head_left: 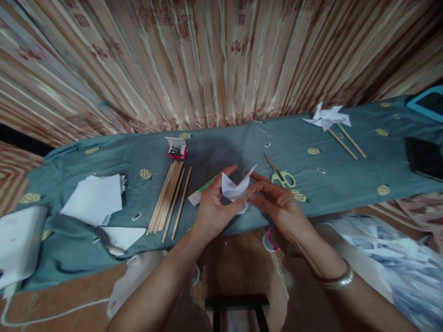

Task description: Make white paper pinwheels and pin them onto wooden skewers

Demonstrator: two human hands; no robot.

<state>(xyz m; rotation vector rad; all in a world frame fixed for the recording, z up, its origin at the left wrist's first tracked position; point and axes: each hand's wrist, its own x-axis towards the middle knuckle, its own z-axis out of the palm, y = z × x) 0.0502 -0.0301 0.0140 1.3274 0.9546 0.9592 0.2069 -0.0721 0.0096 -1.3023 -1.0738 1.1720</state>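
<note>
A white paper pinwheel (230, 186) with folded, upturned blades is held over the near edge of the cloth. My left hand (216, 203) grips it from the left, thumb across its lower part. From the right, my right hand (275, 198) pinches near its centre; whether a pin is between the fingertips I cannot make out. Partly behind my left hand lies a white and green tube-like item (199, 192). Just beyond my right hand rest scissors (282, 177) with pale green handles.
Wooden sticks (169, 198) lie left of my hands, below a small red box of pins (177, 150). White paper sheets (95, 198) are stacked further left, near a white device (22, 244). Finished pinwheels (327, 117) on sticks and a dark phone (424, 157) lie at right.
</note>
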